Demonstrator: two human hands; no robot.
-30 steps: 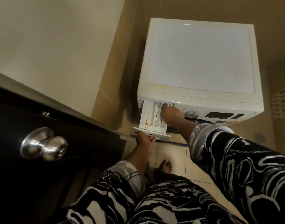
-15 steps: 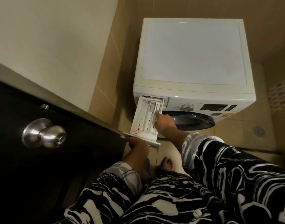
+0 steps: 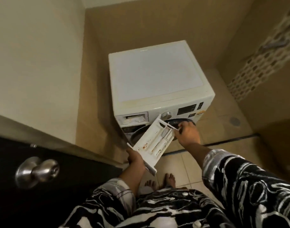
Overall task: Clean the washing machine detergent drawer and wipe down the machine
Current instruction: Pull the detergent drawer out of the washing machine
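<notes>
Left hand (image 3: 136, 159) and right hand (image 3: 187, 133) are gripping the detergent drawer (image 3: 155, 142) by its ends, fingers curled, in front of the washing machine (image 3: 157, 76). Orange gunk's sitting in its compartments.

The white box-shaped washing machine (image 3: 157, 76) is set on the tan tiled floor (image 3: 182, 164). Two bare feet (image 3: 170, 178) are planted on the tiles near it.

Lower left: black wooden door (image 3: 67, 195) with round brushed-metal knob (image 3: 37, 170). Upper left: plain cream wall (image 3: 34, 55). Top centre: tan tiled wall (image 3: 141, 22). Upper right: band of brown-and-white mosaic tiles (image 3: 259, 63). Right of centre: round grey floor drain (image 3: 234, 121). Lower centre: beige floor tiles (image 3: 182, 165).
</notes>
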